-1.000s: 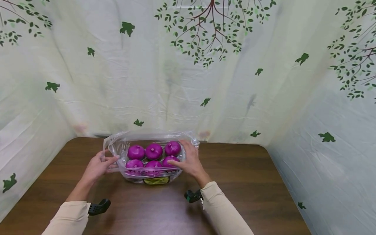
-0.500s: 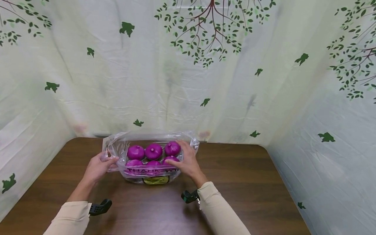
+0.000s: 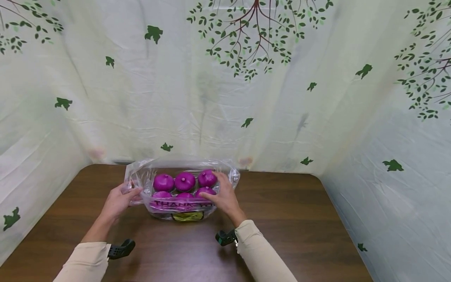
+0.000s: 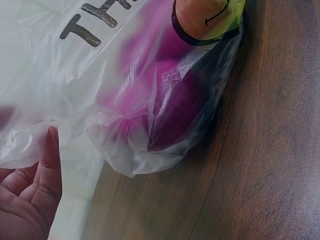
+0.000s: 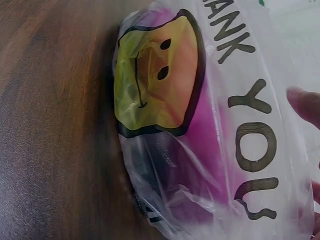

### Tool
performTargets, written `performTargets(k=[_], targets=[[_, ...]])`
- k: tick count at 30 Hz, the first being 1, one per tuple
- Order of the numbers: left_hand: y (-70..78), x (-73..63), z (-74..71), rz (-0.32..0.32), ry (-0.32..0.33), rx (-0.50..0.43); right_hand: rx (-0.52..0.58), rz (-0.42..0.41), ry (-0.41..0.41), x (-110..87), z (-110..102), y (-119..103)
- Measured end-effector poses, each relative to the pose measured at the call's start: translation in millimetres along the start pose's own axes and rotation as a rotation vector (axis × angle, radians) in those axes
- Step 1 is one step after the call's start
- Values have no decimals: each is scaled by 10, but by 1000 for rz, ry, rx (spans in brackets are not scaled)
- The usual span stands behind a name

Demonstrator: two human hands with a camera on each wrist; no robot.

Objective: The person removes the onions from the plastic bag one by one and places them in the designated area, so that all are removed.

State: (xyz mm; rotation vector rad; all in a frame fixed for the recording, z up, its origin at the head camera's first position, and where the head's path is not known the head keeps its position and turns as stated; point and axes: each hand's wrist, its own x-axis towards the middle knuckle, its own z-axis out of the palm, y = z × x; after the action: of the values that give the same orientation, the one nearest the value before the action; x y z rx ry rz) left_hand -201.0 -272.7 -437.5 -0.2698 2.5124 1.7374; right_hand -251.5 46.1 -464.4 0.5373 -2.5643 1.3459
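Note:
A clear plastic bag (image 3: 138, 174) lies open-mouthed at the table's back edge, with several red onions (image 3: 184, 181) in two rows inside. Its front carries "THANK YOU" lettering (image 5: 256, 145) and a yellow smiling print (image 5: 170, 75). My left hand (image 3: 117, 200) pinches the bag's left edge between thumb and fingers; the left wrist view shows the film bunched at the thumb (image 4: 52, 145). My right hand (image 3: 227, 200) reaches over the bag's right side, fingertips at the back right onion (image 3: 206, 178) and thumb extended over the front right onion (image 3: 205, 191). Thumb and fingers are spread apart.
A brown wooden table (image 3: 289, 231) lies under the bag and runs toward me. Pale curtains (image 3: 267, 98) with leaf prints hang close behind the table and at both sides. A black wrist camera (image 3: 121, 248) sits on the left wrist, another on the right.
My right hand has shifted slightly left over the onions. The bag's front rim has dropped a little, making its lettering plainer. My left hand keeps its pinch almost in place.

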Motion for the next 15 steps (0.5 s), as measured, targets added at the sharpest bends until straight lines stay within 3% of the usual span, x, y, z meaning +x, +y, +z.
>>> performTargets(k=[8, 15], targets=[[12, -6, -5, 13, -6, -80, -2, 50, 1, 0, 66, 58], [14, -10, 1, 10, -5, -36, 8, 96, -31, -25, 113, 154]])
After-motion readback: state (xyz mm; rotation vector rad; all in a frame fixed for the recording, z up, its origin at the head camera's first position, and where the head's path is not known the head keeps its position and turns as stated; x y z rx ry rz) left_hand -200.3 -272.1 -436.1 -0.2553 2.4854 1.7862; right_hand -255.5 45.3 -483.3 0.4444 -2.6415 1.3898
